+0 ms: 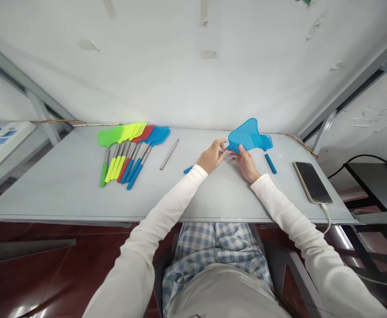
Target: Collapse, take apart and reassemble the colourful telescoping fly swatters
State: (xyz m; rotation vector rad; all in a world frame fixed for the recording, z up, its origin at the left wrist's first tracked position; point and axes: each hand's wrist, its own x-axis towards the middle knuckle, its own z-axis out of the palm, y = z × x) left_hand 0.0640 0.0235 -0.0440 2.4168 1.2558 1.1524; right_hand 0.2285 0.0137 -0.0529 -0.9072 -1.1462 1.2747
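My left hand (212, 156) is closed around a thin metal rod by the neck of a blue fly swatter head (244, 134). My right hand (247, 163) pinches the lower edge of that perforated head. A blue handle (188, 169) sticks out to the left from behind my left hand; whether it joins the rod is hidden. Just behind the head, on the right, lies a second blue swatter head (266, 141). Below it rests a loose blue handle (270, 163). A bare metal rod (169, 154) lies to the left of my hands.
Several assembled swatters, green (109, 138), yellow (127, 132), red (143, 134) and blue (156, 135), lie in an overlapping row on the left of the grey table (64, 190). A phone (312, 182) with a plugged-in cable is at the right. A white wall (173, 79) stands behind.
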